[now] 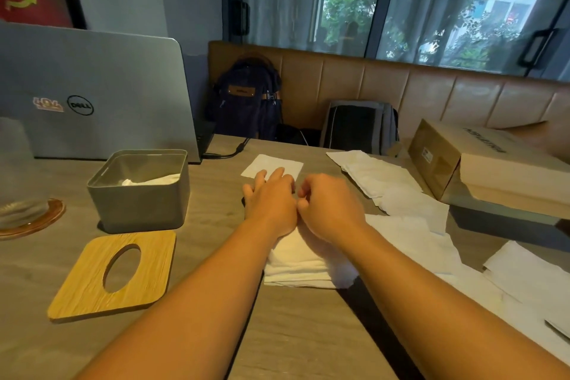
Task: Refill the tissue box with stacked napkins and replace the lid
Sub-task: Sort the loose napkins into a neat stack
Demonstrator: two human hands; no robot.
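Left hand (271, 202) lies flat, touching curled right hand (331, 208).

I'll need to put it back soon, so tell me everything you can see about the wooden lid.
The wooden lid is a light, grainy slab, roughly square with rounded corners and an oval hole through its middle. It lies flat on the table, off the grey tissue box and nearer the camera than it, left of the left forearm. Neither hand touches it.

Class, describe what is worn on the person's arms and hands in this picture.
Nothing shows: the left hand and right hand are bare, with no gloves, rings or watch. Both forearms are bare too, no sleeve down to the picture's edge.
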